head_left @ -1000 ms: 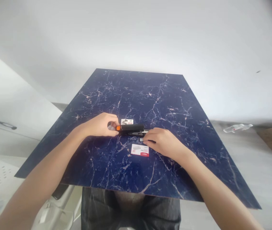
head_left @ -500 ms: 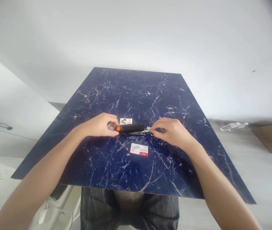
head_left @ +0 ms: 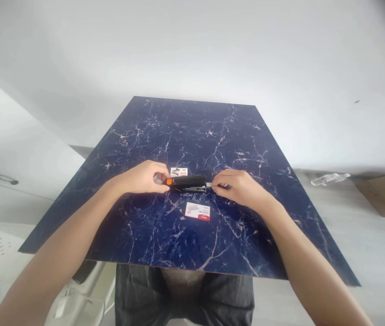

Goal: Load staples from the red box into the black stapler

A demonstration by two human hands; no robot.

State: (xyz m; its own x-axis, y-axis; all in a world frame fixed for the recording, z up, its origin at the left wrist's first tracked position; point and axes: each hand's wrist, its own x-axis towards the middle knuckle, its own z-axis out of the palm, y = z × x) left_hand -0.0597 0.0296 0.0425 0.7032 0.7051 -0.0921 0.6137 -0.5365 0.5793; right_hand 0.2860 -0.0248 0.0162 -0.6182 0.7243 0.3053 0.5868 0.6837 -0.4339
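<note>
From the head camera, a black stapler point(head_left: 188, 182) lies mid-bench point(head_left: 192, 136). The left hand point(head_left: 143, 177) grips its orange end, steadying it, while the right hand point(head_left: 238, 186) pinches something small at its right tip. Two small boxes sit nearby, one point(head_left: 179, 171) behind, one point(head_left: 197, 211) nearer.

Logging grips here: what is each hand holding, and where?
The left hand grips the stapler at its orange end; the right hand pinches its metal front end.
</note>
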